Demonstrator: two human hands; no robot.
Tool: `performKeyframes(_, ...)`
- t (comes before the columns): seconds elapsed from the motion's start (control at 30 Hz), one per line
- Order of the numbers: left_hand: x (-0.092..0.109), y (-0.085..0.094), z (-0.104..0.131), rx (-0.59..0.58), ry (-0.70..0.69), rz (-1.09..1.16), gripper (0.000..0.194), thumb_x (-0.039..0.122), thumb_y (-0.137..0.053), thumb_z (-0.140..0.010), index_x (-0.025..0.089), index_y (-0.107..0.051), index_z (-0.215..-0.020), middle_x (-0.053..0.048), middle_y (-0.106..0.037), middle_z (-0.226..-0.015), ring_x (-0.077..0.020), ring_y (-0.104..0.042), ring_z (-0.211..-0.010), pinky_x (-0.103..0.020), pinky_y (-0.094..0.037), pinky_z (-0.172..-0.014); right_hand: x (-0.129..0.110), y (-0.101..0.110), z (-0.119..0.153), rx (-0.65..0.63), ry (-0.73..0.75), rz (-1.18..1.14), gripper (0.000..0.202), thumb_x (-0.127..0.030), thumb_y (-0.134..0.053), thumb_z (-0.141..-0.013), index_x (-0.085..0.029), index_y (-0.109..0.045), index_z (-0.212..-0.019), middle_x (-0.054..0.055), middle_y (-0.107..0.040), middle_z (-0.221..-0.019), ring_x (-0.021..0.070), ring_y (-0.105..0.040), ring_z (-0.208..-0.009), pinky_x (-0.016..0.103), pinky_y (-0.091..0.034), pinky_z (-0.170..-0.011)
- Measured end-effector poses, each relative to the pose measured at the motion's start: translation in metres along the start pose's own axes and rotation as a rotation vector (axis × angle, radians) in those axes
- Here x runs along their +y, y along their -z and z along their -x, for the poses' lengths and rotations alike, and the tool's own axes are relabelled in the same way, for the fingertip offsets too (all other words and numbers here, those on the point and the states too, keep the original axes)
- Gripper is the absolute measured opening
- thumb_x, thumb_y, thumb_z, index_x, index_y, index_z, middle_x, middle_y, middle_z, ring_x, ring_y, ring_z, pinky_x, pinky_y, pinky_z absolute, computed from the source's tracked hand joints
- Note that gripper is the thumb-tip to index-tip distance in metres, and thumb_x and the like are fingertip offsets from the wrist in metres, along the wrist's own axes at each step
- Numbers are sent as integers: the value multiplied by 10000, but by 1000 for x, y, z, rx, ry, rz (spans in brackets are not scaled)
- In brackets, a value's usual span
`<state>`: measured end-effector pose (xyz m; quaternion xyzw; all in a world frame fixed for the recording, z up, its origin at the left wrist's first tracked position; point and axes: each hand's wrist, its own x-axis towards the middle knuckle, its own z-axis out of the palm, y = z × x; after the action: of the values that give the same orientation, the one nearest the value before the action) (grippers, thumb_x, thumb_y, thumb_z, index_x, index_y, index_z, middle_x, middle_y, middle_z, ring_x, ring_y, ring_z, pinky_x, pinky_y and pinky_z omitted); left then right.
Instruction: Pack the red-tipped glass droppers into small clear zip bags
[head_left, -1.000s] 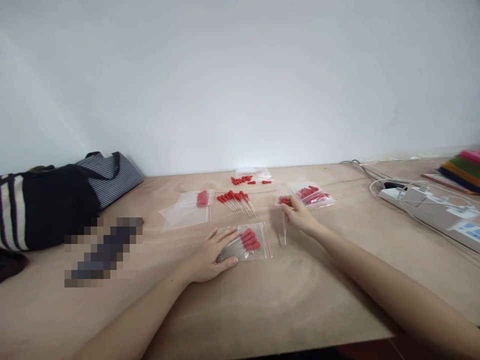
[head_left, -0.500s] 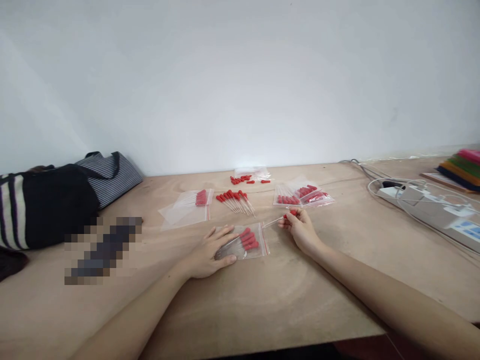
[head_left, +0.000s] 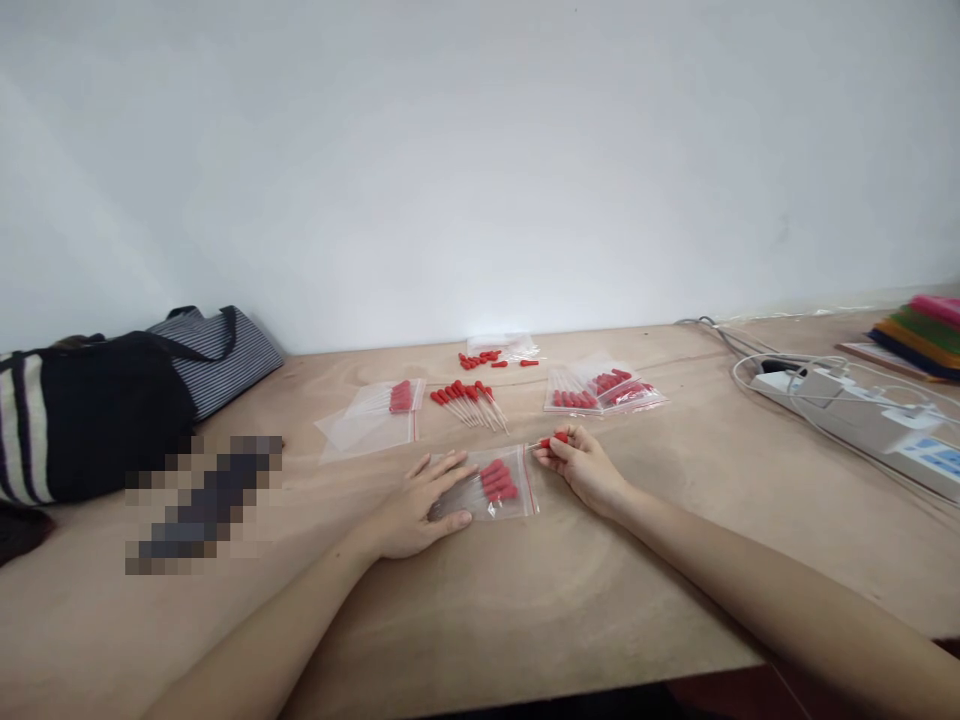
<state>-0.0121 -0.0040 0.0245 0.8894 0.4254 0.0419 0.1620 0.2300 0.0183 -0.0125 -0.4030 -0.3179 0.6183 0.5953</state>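
My left hand (head_left: 429, 503) lies with fingers spread over the closed end of a clear zip bag (head_left: 487, 507), pressing it to the table. Inside that bag are several droppers with red rubber bulbs (head_left: 498, 480). At the bag's red-striped mouth, my right hand (head_left: 583, 470) pinches another dropper (head_left: 555, 440) by its red bulb, its thin stem pointing left into the opening. Beyond the bag is a fanned pile of loose droppers (head_left: 469, 402). Filled bags (head_left: 600, 390) lie to the right of the pile, and another bag of droppers (head_left: 379, 400) to its left.
Loose red bulbs (head_left: 480, 359) and a clear bag (head_left: 506, 345) lie near the wall. A power strip (head_left: 862, 410) with cables and a stack of coloured sheets (head_left: 919, 335) stand at right. A black striped bag (head_left: 105, 410) and a blurred dark object (head_left: 214, 505) are at left.
My right hand has moved left with the dropper, bringing its stem into the bag's mouth. My left hand stays on the bag.
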Motion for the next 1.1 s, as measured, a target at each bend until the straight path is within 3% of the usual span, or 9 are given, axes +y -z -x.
performKeyframes(0.2, 4, 1, 2, -12, 93, 25, 683, 512, -403, -825, 174, -155, -1364, -76, -211, -1412, -276, -132, -1295, -460, -154, -1043, 0, 6, -5, -50, 65, 73, 356, -304, -698, -565, -212, -393, -722, -59, -573, -621, 77, -553, -517, 240, -458, -563)
performKeyframes(0.37, 5, 2, 1, -24, 112, 25, 684, 504, -410, -823, 172, -152, -1363, -68, -202, -1415, -289, -120, -1294, -467, -153, -1041, 3, -2, -2, -24, 102, 59, 455, -408, -730, -494, -211, -401, -738, -45, -596, -641, 84, -557, -543, 236, -441, -573)
performKeyframes(0.5, 4, 1, 1, -13, 79, 28, 685, 501, -406, -827, 169, -140, -1363, -71, -195, -1417, -277, -137, -1293, -457, -122, -1051, 4, -11, 2, -49, 114, 161, 402, -421, -720, -512, -193, -454, -710, -40, -580, -592, 80, -522, -504, 224, -408, -520)
performKeyframes(0.67, 3, 0, 0, 5, 53, 30, 672, 479, -417, -828, 185, -132, -1361, -68, -216, -1412, -262, -172, -1288, -454, -101, -1056, 6, -13, -2, -59, 172, 445, 289, -385, -693, -548, -156, -592, -693, -9, -593, -596, 72, -446, -467, 217, -357, -458)
performKeyframes(0.87, 1, -2, 1, 11, 108, 48, 693, 498, -441, -810, 197, -150, -1361, -67, -220, -1412, -334, -114, -1285, -511, -180, -1020, 14, -6, -15, -214, 266, 618, 213, -338, -654, -612, -196, -674, -770, 21, -662, -697, 142, -551, -596, 278, -443, -565)
performKeyframes(1.1, 2, -1, 2, 43, 88, 65, 695, 487, -463, -803, 196, -165, -1358, -81, -246, -1401, -330, -161, -1276, -507, -221, -1005, 13, -16, -24, -389, 213, 593, 213, -339, -633, -628, -180, -686, -759, 26, -684, -766, 159, -599, -661, 310, -459, -675)
